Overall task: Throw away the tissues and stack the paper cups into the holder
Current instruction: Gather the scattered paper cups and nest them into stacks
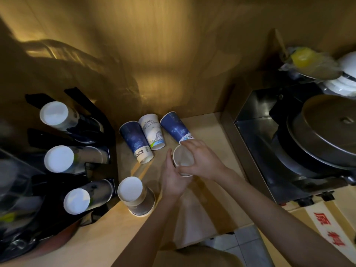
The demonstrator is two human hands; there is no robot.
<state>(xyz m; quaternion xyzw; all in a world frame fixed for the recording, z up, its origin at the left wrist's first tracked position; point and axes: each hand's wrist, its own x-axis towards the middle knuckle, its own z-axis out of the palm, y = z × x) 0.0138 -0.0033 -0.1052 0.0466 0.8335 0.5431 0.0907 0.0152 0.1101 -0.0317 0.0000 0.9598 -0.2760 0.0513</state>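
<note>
Right hand [202, 160] curled over rim of upside-down paper cup [183, 160], gripping it; left hand [173, 178] cupped against same cup's side, fingers closed on it, above pale worktop [208, 132]. Three more cups inverted behind: blue cup [136, 143], white cup [153, 133], second blue cup [176, 127]. Short stack [135, 195] at left, beside black holder [104, 116] loaded with cups.

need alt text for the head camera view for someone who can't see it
Both hands, left hand and right hand, hold an upside-down paper cup over a wooden counter. Three more cups stand upside down behind it, a short cup stack sits nearer, and a black cup holder at left carries three stacks.
</note>
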